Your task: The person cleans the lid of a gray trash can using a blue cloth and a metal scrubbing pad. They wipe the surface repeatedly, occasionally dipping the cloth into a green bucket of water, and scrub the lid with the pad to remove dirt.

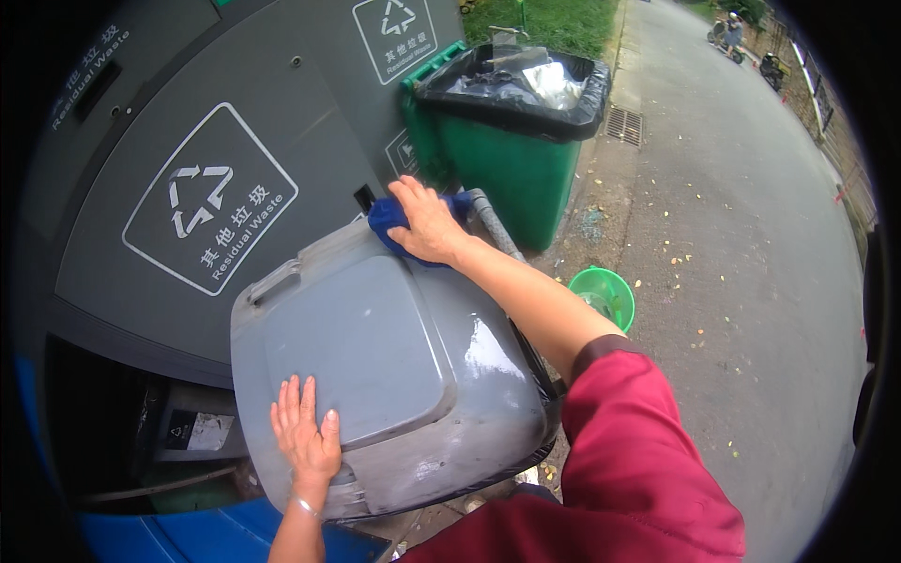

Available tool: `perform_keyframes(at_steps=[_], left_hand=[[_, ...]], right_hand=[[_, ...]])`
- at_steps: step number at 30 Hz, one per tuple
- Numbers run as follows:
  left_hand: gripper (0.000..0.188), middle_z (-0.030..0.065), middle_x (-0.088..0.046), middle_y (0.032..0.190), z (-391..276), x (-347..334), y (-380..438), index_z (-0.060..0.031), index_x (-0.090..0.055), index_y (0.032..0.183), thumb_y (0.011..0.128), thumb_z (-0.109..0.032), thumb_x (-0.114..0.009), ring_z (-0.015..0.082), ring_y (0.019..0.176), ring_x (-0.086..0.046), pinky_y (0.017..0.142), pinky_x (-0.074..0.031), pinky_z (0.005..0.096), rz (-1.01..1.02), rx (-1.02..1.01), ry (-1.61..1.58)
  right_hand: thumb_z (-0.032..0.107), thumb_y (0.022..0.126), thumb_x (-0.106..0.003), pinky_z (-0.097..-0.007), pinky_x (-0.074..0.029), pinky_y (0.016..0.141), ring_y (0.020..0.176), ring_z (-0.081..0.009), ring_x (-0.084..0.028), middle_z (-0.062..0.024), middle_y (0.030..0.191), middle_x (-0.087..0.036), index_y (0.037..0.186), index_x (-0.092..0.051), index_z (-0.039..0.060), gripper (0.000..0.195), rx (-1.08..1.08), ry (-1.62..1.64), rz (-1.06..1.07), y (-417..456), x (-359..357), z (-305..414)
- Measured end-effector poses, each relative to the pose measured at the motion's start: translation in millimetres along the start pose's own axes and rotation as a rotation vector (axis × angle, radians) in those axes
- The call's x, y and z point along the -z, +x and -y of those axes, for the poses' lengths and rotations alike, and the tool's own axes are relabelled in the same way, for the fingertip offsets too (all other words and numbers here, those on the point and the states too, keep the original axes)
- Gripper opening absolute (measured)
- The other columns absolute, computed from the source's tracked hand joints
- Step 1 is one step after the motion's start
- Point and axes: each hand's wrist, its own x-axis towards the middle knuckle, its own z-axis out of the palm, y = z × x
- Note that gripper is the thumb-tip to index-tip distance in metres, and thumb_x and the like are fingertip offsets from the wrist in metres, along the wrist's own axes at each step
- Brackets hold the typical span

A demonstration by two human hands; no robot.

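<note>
A grey plastic wheelie bin lid (352, 338) is closed in front of me, wet and shiny on its right part. My left hand (307, 429) lies flat on the lid's near left part, fingers spread and holding nothing. At the far edge, my right hand (429, 225) presses a dark blue cloth (387, 218) against the lid. Part of the cloth hangs over beside the grey bar of the bin's handle (493, 218). Under the lid's right and near edges a black bin liner (517, 461) shows.
Dark grey waste cabinets (317, 141) with recycling signs stand on the left. Beyond is a green bin (507, 176) full of bagged rubbish. A small green bucket (604, 292) stands on the pavement. A person on a scooter (732, 35) is far up the road (760, 211).
</note>
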Motion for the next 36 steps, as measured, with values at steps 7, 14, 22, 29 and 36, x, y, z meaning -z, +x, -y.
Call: perform_keyframes(at_steps=[7,14,22,29,36], left_hand=[[0.052,0.0178,-0.041,0.136,-1,-1,2,-0.0056,-0.048,0.129,0.087,-0.036,-0.048,0.0354,0.128,-0.034,0.107,-0.018,0.0502,-0.020,0.000,-0.015],[0.052,0.0166,-0.040,0.138,-7,2,2,-0.0072,-0.047,0.131,0.089,-0.037,-0.045,0.0337,0.130,-0.032,0.108,-0.017,0.0496,0.001,0.012,0.012],[0.052,0.0168,-0.041,0.137,0,0,1,-0.0061,-0.048,0.130,0.090,-0.038,-0.042,0.0340,0.129,-0.033,0.108,-0.017,0.0482,-0.012,0.000,0.001],[0.052,0.0159,-0.041,0.137,0,0,0,-0.0066,-0.048,0.130,0.090,-0.040,-0.042,0.0331,0.130,-0.033,0.108,-0.017,0.0474,-0.018,-0.006,0.009],[0.052,0.0165,-0.041,0.137,-3,-1,-1,-0.0075,-0.048,0.130,0.088,-0.039,-0.046,0.0328,0.130,-0.032,0.107,-0.017,0.0490,-0.031,0.012,-0.002]], right_hand=[[0.035,0.076,-0.059,-0.0446,-0.028,0.099,0.119,-0.0302,-0.040,-0.0109,0.121,-0.053,0.121,-0.054,0.0150,0.049,-0.073,-0.259,0.144,17,-3,-11],[0.035,0.075,-0.063,-0.0440,-0.031,0.094,0.113,-0.0296,-0.042,-0.0097,0.113,-0.056,0.116,-0.059,0.0144,0.047,-0.061,-0.170,0.157,15,-2,-8],[0.048,0.078,-0.057,-0.0475,-0.028,0.102,0.126,-0.0308,-0.035,-0.0100,0.130,-0.049,0.128,-0.052,0.0234,0.056,0.115,-0.209,0.636,70,-77,74],[0.042,0.083,-0.054,-0.0491,-0.032,0.096,0.117,-0.0320,-0.043,-0.0128,0.120,-0.053,0.122,-0.052,0.0158,0.047,-0.113,-0.498,0.301,55,-14,-3],[0.029,0.083,-0.061,-0.0431,-0.039,0.094,0.116,-0.0315,-0.042,-0.0111,0.119,-0.051,0.119,-0.053,0.0157,0.040,-0.294,-0.457,0.139,10,49,-58]])
